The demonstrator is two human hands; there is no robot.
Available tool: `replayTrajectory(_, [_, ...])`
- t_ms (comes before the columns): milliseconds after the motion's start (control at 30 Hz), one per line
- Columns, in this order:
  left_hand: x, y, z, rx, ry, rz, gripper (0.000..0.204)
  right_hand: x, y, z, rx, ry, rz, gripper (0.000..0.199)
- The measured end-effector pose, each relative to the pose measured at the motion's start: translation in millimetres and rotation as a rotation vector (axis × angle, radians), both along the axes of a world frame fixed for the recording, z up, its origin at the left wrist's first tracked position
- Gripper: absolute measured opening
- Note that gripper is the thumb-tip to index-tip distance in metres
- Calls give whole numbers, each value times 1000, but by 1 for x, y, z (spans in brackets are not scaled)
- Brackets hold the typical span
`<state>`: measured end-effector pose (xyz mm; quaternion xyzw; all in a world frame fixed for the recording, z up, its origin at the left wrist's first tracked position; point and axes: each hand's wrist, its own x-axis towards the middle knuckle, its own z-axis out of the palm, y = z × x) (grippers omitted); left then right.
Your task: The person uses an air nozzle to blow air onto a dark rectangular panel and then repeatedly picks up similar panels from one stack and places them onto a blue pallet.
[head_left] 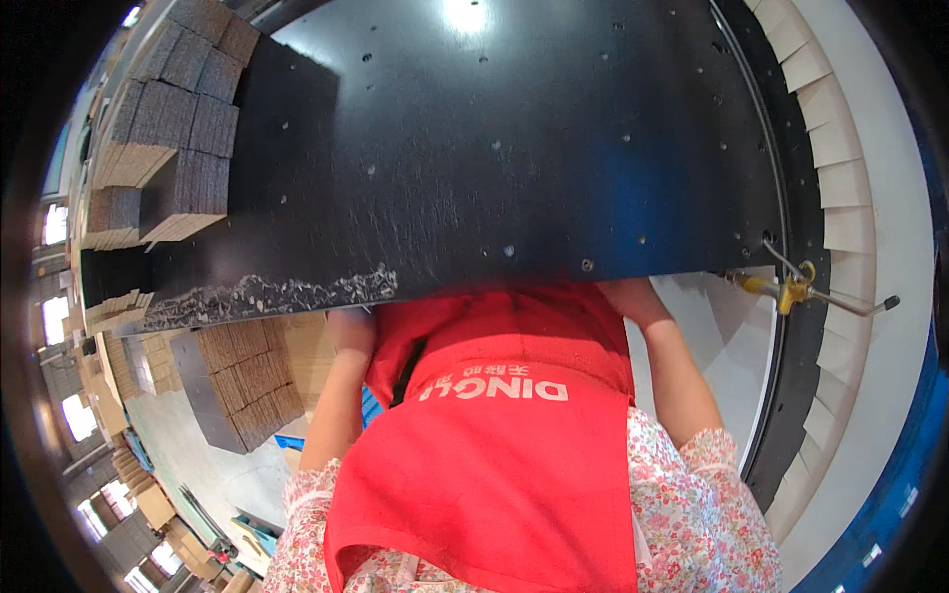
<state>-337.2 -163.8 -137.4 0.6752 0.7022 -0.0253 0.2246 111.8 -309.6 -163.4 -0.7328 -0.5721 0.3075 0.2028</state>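
Note:
Both arms reach forward to the near edge of a black table [474, 188] with small round holes. My left hand [353, 324] goes under that edge, left of a red apron [494, 445], and its fingers are out of sight. On the apron's other side, my right hand [633, 298] also passes beneath the edge, fingers hidden. Whether either hand holds anything does not show. Pale shavings [297, 296] lie in a strip along the table's front left edge, close to my left hand.
Stacks of cut brown boards [188, 119] stand at the table's left. More stacked boards [247, 381] sit below, on the left. At right are a metal rail [756, 109], a yellow air-gun-like nozzle [794, 289] and a row of pale flaps [845, 188].

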Motion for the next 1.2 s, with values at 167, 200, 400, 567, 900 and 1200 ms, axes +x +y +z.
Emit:
replayTrajectory(167, [-12, -27, 66, -165, 122, -301, 31, -16, -19, 80, -430, -167, 80, 42])
replayTrajectory(200, [-15, -29, 78, -207, -34, -419, 29, -18, -27, 93, -331, -110, 85, 39])
replayTrajectory(400, [103, -14, 239, -107, -885, -763, 11, -22, -6, 194, -293, 57, 338, 30])
replayTrajectory(567, [169, -21, 310, -173, -1986, -1017, 9, -21, 10, 208, 92, 154, 310, 31])
replayTrajectory(900, [214, -14, 332, 9, -2133, -1272, 9, -19, 15, 234, 201, 348, 123, 30])
replayTrajectory(1200, [209, 19, 348, 519, -1452, -1482, 14, -10, 68, 242, 368, 106, 181, 27])
